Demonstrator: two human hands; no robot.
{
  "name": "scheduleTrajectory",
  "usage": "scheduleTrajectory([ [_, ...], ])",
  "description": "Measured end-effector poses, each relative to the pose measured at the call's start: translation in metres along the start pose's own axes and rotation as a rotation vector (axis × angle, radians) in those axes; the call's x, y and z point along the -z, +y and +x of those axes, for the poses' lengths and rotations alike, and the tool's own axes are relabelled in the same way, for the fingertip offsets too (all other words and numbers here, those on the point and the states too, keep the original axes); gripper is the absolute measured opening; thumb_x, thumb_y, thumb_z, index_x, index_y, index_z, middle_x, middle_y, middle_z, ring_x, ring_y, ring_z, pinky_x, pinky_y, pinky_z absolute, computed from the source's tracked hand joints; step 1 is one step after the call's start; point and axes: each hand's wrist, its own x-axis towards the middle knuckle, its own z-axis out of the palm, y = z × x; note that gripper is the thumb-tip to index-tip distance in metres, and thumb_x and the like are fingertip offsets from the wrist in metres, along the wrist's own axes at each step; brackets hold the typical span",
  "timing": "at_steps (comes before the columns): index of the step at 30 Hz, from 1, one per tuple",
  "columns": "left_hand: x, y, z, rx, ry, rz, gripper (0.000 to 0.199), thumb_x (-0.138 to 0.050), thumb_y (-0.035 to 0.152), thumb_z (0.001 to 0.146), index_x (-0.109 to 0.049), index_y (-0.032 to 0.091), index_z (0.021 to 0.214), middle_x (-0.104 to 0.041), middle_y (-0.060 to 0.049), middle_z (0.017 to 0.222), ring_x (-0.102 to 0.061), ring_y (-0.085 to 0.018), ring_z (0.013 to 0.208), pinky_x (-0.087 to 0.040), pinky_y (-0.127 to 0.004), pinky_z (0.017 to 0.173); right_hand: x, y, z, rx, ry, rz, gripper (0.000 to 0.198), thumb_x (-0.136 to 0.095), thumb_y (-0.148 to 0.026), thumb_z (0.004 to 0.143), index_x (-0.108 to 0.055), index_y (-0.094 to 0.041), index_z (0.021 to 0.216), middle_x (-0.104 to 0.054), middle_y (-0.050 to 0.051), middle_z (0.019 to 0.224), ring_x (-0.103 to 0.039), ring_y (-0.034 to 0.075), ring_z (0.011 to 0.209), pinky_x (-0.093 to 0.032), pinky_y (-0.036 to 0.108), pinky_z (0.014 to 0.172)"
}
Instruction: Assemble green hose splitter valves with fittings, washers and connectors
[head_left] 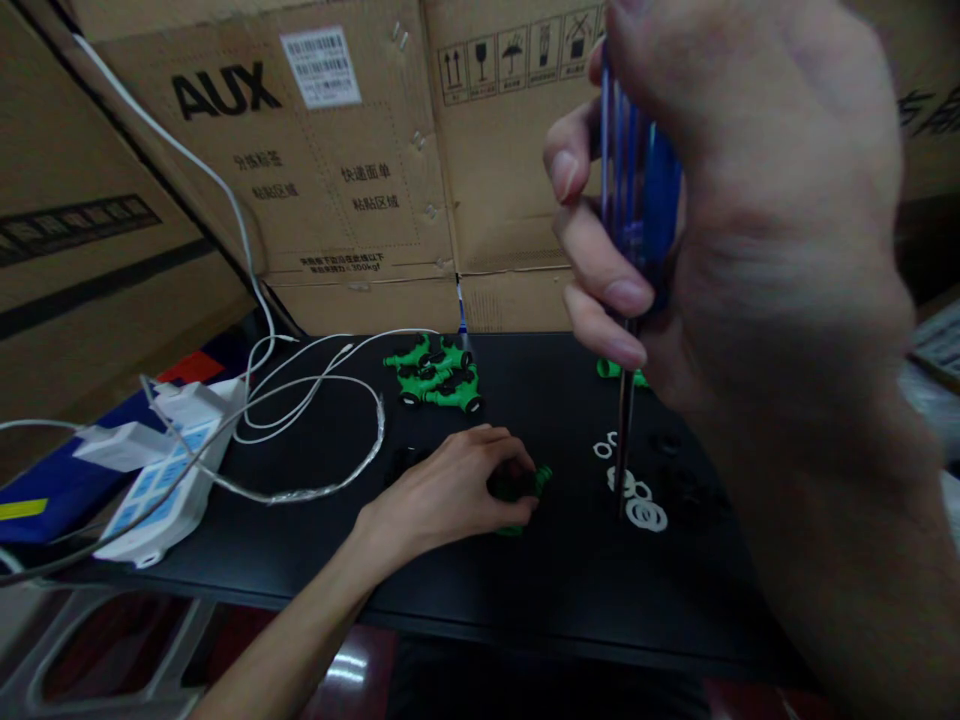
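Note:
My right hand is raised close to the camera, its fingers wrapped round the blue handle of a screwdriver. The metal shaft points down, and its tip appears over the white ring washers on the black table. Lower and to the left, my left hand curls its fingers and thumb round a green plastic fitting. Most of that fitting is hidden under the hand. Several green Y-shaped hose fittings with black parts lie grouped behind it.
Another green piece lies behind my right hand. Dark rings lie right of the washers. A white power strip with plugs and looping white cables occupies the left side. Cardboard boxes wall off the back of the table.

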Motion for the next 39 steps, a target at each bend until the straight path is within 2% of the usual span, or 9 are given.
scheduleTrajectory([
  [5, 0.002, 0.004, -0.007, 0.024, 0.008, 0.007, 0.040, -0.077, 0.039, 0.085, -0.068, 0.029, 0.123, -0.068, 0.000, 0.106, -0.067, -0.021, 0.100, -0.052, -0.035, 0.092, 0.000, -0.006, 0.005, -0.054, 0.043, -0.019, 0.046, -0.057, -0.064, 0.093, -0.033, -0.026, 0.083, -0.055, -0.009, 0.067, -0.032, 0.006, 0.034, -0.023, 0.023, 0.022],
  [9, 0.003, 0.012, -0.018, 0.027, 0.110, 0.020, 0.039, -0.076, 0.037, 0.087, -0.068, 0.029, 0.124, -0.069, 0.000, 0.119, -0.064, -0.022, 0.113, -0.048, -0.039, 0.104, 0.000, -0.009, 0.006, -0.069, 0.049, -0.006, 0.048, -0.061, -0.064, 0.091, -0.033, -0.026, 0.083, -0.054, -0.008, 0.065, -0.031, 0.005, 0.032, -0.021, 0.022, 0.021],
  [17, -0.015, 0.020, -0.022, 0.068, 0.244, -0.006, 0.009, -0.073, 0.020, 0.089, -0.075, 0.019, 0.098, -0.076, -0.001, 0.101, -0.069, -0.021, 0.098, -0.052, -0.038, 0.093, 0.000, -0.012, 0.002, -0.095, 0.031, -0.018, 0.048, -0.069, -0.062, 0.084, -0.037, -0.027, 0.082, -0.055, -0.006, 0.067, -0.031, 0.006, 0.031, -0.017, 0.025, 0.020],
  [22, -0.024, 0.017, -0.022, 0.103, 0.294, -0.069, 0.008, -0.074, 0.022, 0.088, -0.075, 0.019, 0.095, -0.077, -0.004, 0.099, -0.070, -0.022, 0.097, -0.054, -0.039, 0.092, 0.000, -0.012, 0.002, -0.075, 0.016, -0.012, 0.047, -0.067, -0.062, 0.085, -0.036, -0.027, 0.082, -0.055, -0.006, 0.067, -0.031, 0.007, 0.032, -0.019, 0.024, 0.020],
  [26, -0.026, 0.023, -0.026, 0.115, 0.313, -0.050, 0.019, -0.076, 0.024, 0.087, -0.076, 0.021, 0.106, -0.077, -0.004, 0.101, -0.070, -0.023, 0.101, -0.053, -0.040, 0.097, 0.003, -0.011, 0.002, -0.070, -0.004, -0.050, 0.043, -0.066, -0.063, 0.087, -0.042, -0.028, 0.086, -0.055, -0.006, 0.067, -0.032, 0.007, 0.031, -0.021, 0.023, 0.020],
  [29, -0.011, 0.017, -0.038, 0.121, 0.361, -0.020, 0.023, -0.068, 0.031, 0.095, -0.073, 0.023, 0.115, -0.076, -0.004, 0.112, -0.068, -0.022, 0.108, -0.052, -0.037, 0.100, 0.005, -0.010, 0.001, -0.042, -0.014, -0.059, 0.038, -0.062, -0.061, 0.091, -0.046, -0.027, 0.089, -0.054, -0.006, 0.066, -0.033, 0.007, 0.030, -0.022, 0.023, 0.019],
  [33, 0.029, -0.013, -0.061, 0.239, 0.459, 0.142, 0.022, -0.053, 0.030, 0.104, -0.073, 0.023, 0.110, -0.075, -0.004, 0.113, -0.068, -0.021, 0.107, -0.050, -0.039, 0.101, 0.007, -0.010, 0.000, -0.001, -0.042, -0.019, 0.033, -0.058, -0.058, 0.094, -0.048, -0.027, 0.092, -0.055, -0.005, 0.071, -0.035, 0.007, 0.033, -0.026, 0.023, 0.019],
  [36, 0.054, -0.040, -0.070, 0.289, 0.273, 0.224, 0.023, -0.053, 0.030, 0.103, -0.073, 0.023, 0.110, -0.076, -0.004, 0.111, -0.068, -0.022, 0.107, -0.049, -0.039, 0.100, 0.006, -0.009, 0.000, -0.004, -0.039, -0.025, 0.035, -0.055, -0.061, 0.094, -0.048, -0.027, 0.091, -0.054, -0.005, 0.070, -0.036, 0.007, 0.033, -0.027, 0.023, 0.019],
  [39, 0.062, -0.056, -0.068, 0.281, 0.134, 0.255, 0.022, -0.056, 0.029, 0.100, -0.072, 0.022, 0.112, -0.075, -0.004, 0.113, -0.068, -0.022, 0.109, -0.049, -0.036, 0.101, 0.004, -0.009, -0.003, 0.084, -0.080, -0.042, 0.040, -0.057, -0.066, 0.090, -0.048, -0.028, 0.086, -0.052, -0.004, 0.068, -0.035, 0.008, 0.034, -0.026, 0.023, 0.019],
])
